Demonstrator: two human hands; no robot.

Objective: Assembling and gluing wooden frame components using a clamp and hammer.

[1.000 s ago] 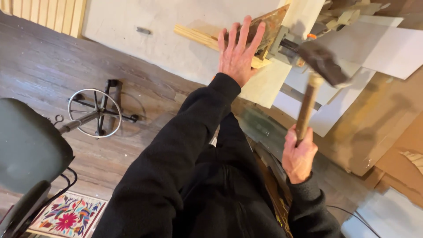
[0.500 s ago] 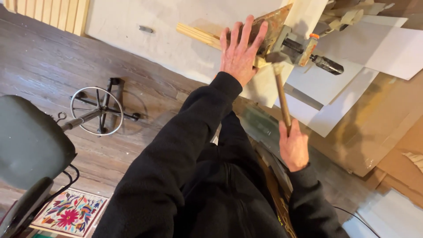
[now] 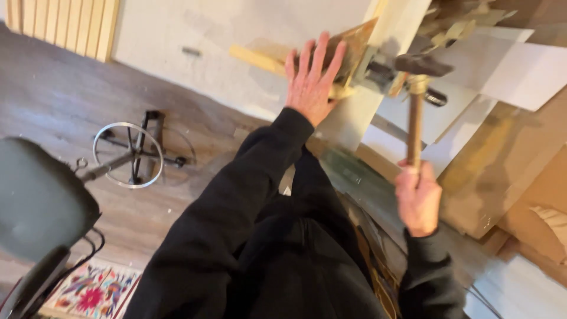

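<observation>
Left hand (image 3: 312,82) flat, fingers (image 3: 322,50) spread open, pressed against a brown wooden board (image 3: 354,44) that leans at a white post (image 3: 378,59). Right hand (image 3: 418,201) fist closed around the wooden handle of a hammer (image 3: 416,100), held upright; its dark head sits near a grey clamp-like metal part (image 3: 378,74) just right of the board, contact unclear, some blur. Black sleeves on both arms. White sheets (image 3: 508,65) and cardboard panels (image 3: 502,171) lean at right. On the wood floor (image 3: 53,100) left: metal ring stool base (image 3: 127,155), dark chair seat (image 3: 35,198), flowered mat (image 3: 88,292).
</observation>
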